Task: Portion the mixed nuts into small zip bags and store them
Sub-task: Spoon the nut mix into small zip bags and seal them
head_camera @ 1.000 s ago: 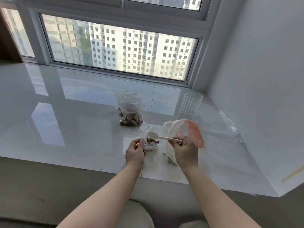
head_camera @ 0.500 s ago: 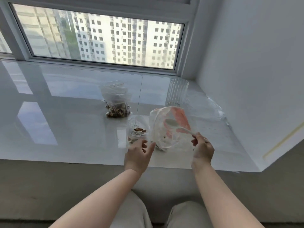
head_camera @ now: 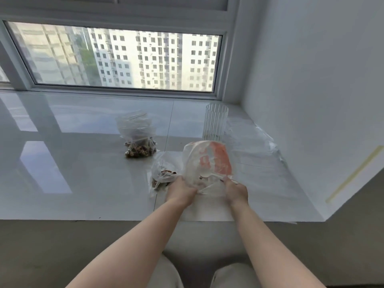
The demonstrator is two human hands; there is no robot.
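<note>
Now both hands (head_camera: 207,189) at orange-printed bag (head_camera: 207,161)

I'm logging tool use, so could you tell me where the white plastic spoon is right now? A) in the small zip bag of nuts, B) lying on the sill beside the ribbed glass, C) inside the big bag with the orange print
C: the white plastic spoon shows through the big bag with the orange print, its handle pinched by the right hand.

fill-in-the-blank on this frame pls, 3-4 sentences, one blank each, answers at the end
1. The right hand holds a white plastic ____ by its handle.
2. The large bag held open by both hands has a patch coloured ____.
3. The ribbed clear glass stands ____ on the sill.
4. The left hand grips the large bag's ____ edge.

Answers: spoon; orange; upright; left
</note>
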